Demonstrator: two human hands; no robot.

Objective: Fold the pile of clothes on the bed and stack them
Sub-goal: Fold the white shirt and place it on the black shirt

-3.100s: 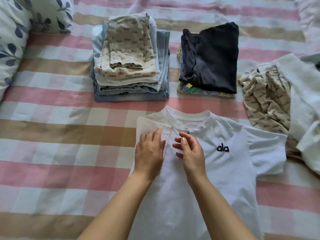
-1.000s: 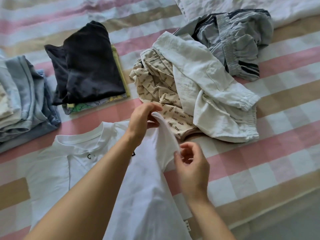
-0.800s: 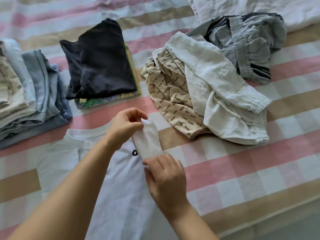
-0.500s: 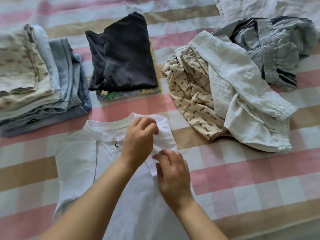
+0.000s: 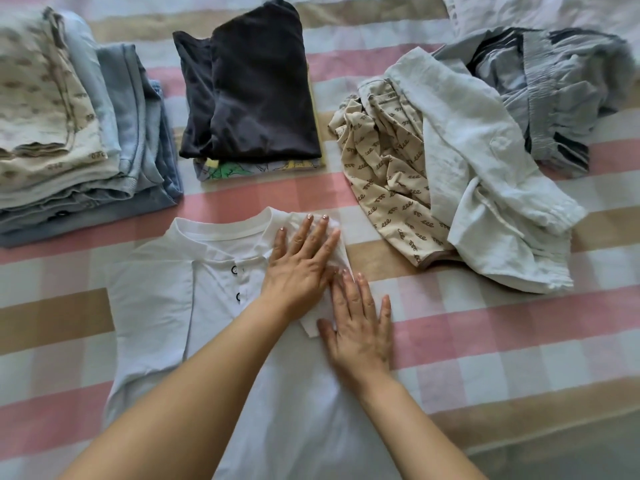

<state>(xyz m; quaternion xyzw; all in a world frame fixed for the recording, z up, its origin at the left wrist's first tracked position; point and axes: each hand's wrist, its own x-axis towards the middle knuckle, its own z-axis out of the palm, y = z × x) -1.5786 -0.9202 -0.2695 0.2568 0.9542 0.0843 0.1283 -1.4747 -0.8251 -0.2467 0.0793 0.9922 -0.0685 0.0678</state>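
Note:
A white T-shirt [image 5: 162,306] lies flat on the checked bed in front of me, both sleeves folded in over its front. My left hand [image 5: 301,261] presses flat on the folded right sleeve near the collar. Just below it my right hand [image 5: 358,330] lies flat on the shirt's right edge, fingers straight. A folded stack of blue and beige clothes [image 5: 76,126] sits at the far left. A second stack with a black top [image 5: 256,88] stands beside it. An unfolded heap [image 5: 467,150] of beige patterned, white and grey striped garments lies to the right.
The bed's pink, tan and white checked cover [image 5: 502,341] stretches bare to the right of the shirt. The mattress edge [image 5: 554,455] runs along the lower right corner. A white cloth [image 5: 540,12] lies at the top right.
The right sleeve, held up in both hands before, now lies folded over the shirt. Both hands have let go and flattened onto it.

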